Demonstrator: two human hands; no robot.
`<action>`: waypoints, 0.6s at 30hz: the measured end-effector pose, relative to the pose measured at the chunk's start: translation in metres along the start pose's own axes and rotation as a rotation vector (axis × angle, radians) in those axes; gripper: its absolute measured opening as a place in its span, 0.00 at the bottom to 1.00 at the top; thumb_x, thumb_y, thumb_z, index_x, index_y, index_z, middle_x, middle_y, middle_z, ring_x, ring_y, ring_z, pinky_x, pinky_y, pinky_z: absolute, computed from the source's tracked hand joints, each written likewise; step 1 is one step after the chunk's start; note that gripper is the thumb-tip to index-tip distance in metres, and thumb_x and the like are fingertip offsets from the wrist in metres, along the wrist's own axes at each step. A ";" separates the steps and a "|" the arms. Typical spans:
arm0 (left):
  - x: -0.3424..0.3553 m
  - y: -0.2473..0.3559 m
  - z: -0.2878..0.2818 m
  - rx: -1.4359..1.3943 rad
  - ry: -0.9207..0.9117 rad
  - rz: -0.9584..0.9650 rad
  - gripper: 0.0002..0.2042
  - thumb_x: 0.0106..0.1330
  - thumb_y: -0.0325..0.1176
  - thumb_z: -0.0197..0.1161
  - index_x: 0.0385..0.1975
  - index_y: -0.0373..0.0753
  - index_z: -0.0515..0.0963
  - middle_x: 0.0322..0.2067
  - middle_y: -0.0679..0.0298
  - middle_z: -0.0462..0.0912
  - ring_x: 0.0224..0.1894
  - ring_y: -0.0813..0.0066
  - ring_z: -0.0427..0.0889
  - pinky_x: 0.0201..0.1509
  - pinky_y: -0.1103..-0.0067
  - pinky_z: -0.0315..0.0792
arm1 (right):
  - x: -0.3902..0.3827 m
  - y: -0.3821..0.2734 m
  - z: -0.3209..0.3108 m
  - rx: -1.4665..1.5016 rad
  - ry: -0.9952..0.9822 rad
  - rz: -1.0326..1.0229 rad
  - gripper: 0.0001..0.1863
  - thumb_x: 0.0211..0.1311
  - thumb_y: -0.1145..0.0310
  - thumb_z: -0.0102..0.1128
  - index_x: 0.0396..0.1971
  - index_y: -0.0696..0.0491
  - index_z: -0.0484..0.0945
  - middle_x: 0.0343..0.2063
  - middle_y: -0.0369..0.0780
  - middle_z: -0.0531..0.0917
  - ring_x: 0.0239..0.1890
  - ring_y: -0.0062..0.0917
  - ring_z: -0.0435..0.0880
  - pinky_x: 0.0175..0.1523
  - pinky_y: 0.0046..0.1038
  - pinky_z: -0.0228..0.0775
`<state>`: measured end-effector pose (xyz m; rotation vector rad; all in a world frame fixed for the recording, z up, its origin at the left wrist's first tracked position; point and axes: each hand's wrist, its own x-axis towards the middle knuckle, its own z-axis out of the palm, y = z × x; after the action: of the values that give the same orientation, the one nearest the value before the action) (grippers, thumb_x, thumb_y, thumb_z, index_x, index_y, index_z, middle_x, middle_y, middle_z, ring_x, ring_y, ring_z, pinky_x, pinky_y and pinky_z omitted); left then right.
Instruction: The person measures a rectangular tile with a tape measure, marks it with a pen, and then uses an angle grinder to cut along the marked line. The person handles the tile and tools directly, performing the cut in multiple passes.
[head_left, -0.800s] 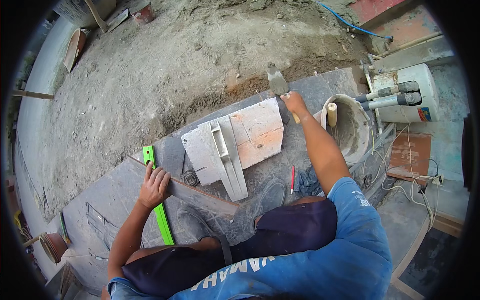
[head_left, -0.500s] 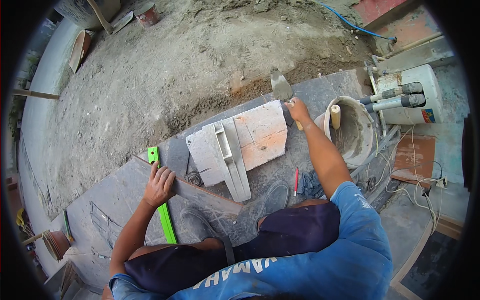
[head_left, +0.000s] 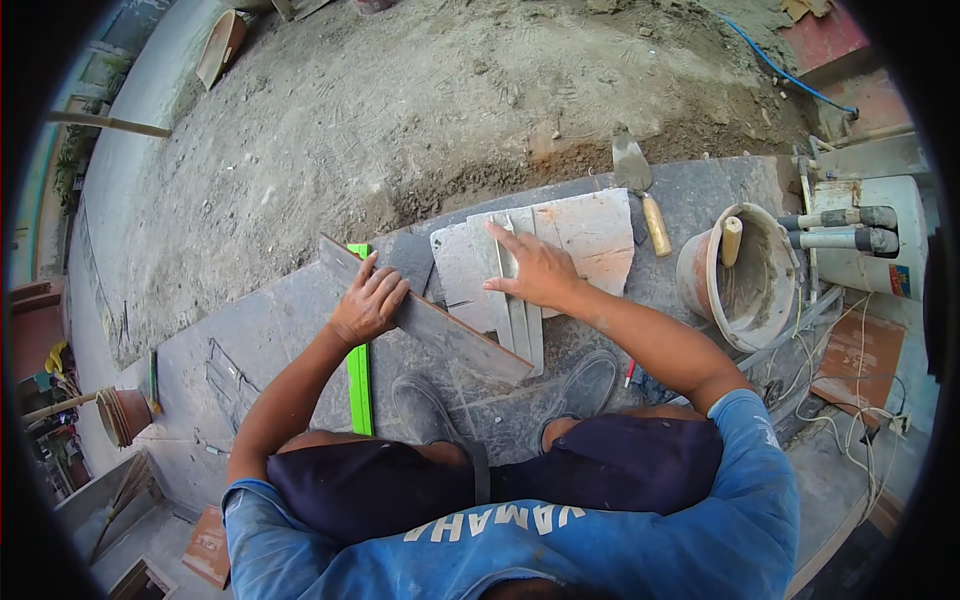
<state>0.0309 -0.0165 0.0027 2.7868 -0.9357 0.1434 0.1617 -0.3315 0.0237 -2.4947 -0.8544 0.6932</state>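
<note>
My left hand [head_left: 370, 305] is closed over the upper edge of a long grey tile piece [head_left: 470, 340] with a reddish-brown edge, which tilts above the slab. Beneath that forearm lies a bright green level [head_left: 359, 388]. My right hand [head_left: 537, 272] reaches over the handle of a grey plastering float [head_left: 533, 335], its thumb and fingers apart; how firmly it touches the handle is hard to see. Under the float is a whitish, rough-edged block [head_left: 590, 232]. A trowel [head_left: 654, 215] with a wooden handle lies beyond the block's right end.
A mortar-smeared bucket [head_left: 697, 275] with a wooden handle sticking out stands at right. Behind it, tools lean across a white container [head_left: 900, 200]. A red pencil [head_left: 630, 372] lies by my right shoe [head_left: 585, 385]. Loose sandy soil [head_left: 420, 110] stretches beyond the slab.
My right hand has let go of the trowel, now lying on the slab, and has moved left over the float. My left hand still grips the tile piece. The view has shifted.
</note>
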 end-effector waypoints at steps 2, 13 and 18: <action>0.002 -0.003 0.002 0.023 0.009 0.011 0.42 0.32 0.35 0.76 0.56 0.36 0.70 0.48 0.56 0.78 0.57 0.57 0.77 0.74 0.49 0.55 | 0.007 0.008 0.006 0.069 -0.004 0.029 0.42 0.56 0.50 0.67 0.70 0.40 0.59 0.41 0.52 0.82 0.45 0.49 0.83 0.51 0.46 0.76; 0.013 -0.012 0.007 -0.016 0.022 0.011 0.41 0.33 0.32 0.76 0.56 0.35 0.69 0.48 0.55 0.77 0.56 0.55 0.77 0.73 0.50 0.57 | -0.073 0.102 -0.049 0.040 0.180 0.145 0.40 0.51 0.70 0.61 0.68 0.38 0.62 0.53 0.52 0.79 0.53 0.53 0.78 0.57 0.47 0.72; 0.048 -0.013 0.014 0.028 0.007 0.057 0.25 0.53 0.31 0.63 0.55 0.36 0.71 0.48 0.58 0.77 0.56 0.60 0.76 0.73 0.53 0.56 | -0.146 0.108 -0.038 0.030 0.101 0.435 0.40 0.52 0.72 0.58 0.68 0.38 0.61 0.59 0.53 0.75 0.57 0.53 0.76 0.61 0.47 0.69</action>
<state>0.0769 -0.0376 -0.0056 2.7842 -1.0193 0.1749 0.1315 -0.5133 0.0436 -2.6862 -0.2601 0.6986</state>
